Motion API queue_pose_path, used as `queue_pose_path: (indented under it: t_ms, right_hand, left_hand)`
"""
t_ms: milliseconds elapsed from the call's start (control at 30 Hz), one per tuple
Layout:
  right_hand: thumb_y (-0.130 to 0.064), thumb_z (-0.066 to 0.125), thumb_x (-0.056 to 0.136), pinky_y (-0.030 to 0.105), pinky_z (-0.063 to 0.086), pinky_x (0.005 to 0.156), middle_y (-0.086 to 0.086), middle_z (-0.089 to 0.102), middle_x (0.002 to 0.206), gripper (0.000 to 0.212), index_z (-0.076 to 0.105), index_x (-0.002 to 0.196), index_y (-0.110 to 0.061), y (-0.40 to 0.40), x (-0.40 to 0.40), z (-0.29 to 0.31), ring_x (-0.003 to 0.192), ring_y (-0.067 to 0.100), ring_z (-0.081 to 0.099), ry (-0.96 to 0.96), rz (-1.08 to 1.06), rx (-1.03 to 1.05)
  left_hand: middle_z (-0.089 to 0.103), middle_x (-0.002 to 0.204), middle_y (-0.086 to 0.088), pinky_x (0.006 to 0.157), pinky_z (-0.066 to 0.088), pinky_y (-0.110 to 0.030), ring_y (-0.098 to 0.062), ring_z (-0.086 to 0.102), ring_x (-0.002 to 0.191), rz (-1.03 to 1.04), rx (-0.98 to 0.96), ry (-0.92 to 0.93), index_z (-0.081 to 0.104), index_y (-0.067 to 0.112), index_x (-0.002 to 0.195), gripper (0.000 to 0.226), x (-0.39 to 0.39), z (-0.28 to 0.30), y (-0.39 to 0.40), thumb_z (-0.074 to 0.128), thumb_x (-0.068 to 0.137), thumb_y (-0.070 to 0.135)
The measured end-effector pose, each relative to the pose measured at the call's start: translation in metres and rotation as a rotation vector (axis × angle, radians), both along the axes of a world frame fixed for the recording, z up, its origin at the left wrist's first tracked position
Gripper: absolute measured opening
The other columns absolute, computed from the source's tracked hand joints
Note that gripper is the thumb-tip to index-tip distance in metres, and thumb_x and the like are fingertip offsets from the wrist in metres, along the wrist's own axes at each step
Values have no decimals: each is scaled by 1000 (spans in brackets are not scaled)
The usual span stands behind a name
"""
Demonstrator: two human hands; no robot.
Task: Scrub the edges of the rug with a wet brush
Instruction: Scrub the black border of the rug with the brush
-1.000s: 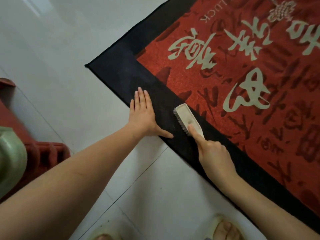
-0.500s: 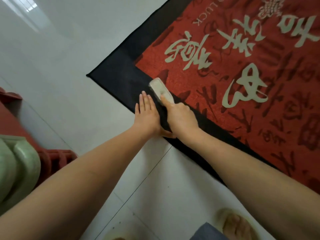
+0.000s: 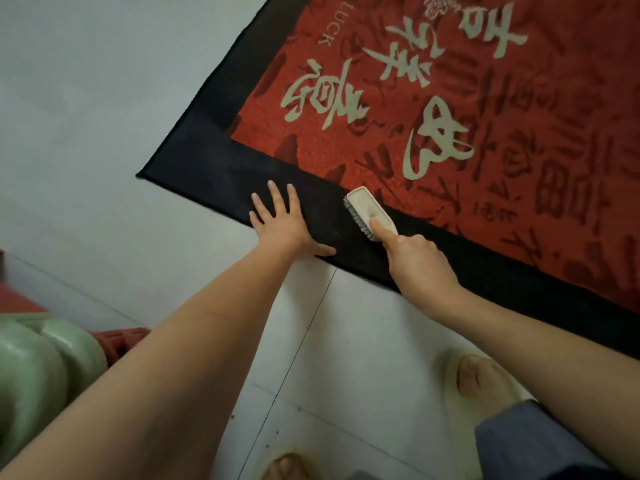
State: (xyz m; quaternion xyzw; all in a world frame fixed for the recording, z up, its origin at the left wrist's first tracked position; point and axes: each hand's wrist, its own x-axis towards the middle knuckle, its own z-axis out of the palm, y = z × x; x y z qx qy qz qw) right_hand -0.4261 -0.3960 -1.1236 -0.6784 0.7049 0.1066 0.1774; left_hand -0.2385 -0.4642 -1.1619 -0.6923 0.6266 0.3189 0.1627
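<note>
floor [image 3: 363, 341]: pale glossy tiles | far left: red furniture [image 3: 117, 341] | light: dim

Red rug [image 3: 450, 98] with black border lies flat on the floor; cream brush [image 3: 369, 211] rests bristles-down on the border.

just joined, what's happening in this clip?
A person is crouched over a red rug with a black border, scrubbing that border near the corner. The right hand grips a pale scrub brush, bristles down on the black strip, with the index finger laid along its back. The left hand lies flat, fingers spread, on the rug's edge beside the brush, partly over the tiled floor. Whether the brush is wet can't be told.
</note>
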Motion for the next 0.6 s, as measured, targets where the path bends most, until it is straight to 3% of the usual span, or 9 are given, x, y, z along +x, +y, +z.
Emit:
queue_pose_path:
  t_ms: [133,233,300,400,467,600]
  right_hand:
    - [4,36,93,35,37,65,5,44,83,77,13,152,-40,11,3,12,72,24,43,-29,-80,66]
    - [3,37,93,37,38,68,9,47,85,78,9,153,-37,9,20,4,78,27,51,-89,-76,27]
    - [0,38,95,39,41,71,14,57,95,74,11,154,-36,-12,42,-4,91,34,59,-140,-5,-25]
    - [-6,38,98,42,48,79,16,62,109,65,17,152,-35,-49,72,-14,99,35,61,-237,54,-64]
    - [-7,38,98,42,49,76,15,62,102,66,19,152,-40,-40,60,-20,92,34,62,-259,34,-76]
    - [-10,35,99,40,44,66,11,51,78,68,12,150,-48,13,-20,-14,72,30,55,-76,-138,31]
  left_hand:
    - [-29,158,-13,121,-4,-49,-34,-24,146,-110,-75,24,-20,8,153,132,-4,-2,9,71,74,65]
    - [-32,157,-13,118,-9,-48,-31,-26,146,-184,-94,44,-23,5,150,144,-9,-9,7,73,67,70]
    - [-34,156,-13,118,-11,-48,-31,-27,146,-157,-96,46,-25,4,149,149,-10,-14,6,74,63,72]
    - [-31,158,-11,120,-9,-48,-27,-25,147,-128,-115,64,-24,6,150,136,-10,-19,4,73,73,62]
    - [-33,157,-10,120,-10,-45,-25,-26,146,-119,-124,70,-25,6,150,144,-5,-19,6,75,66,66]
    - [-39,154,-11,120,-11,-42,-25,-31,144,-123,-85,59,-30,5,147,160,-6,-16,8,79,52,73]
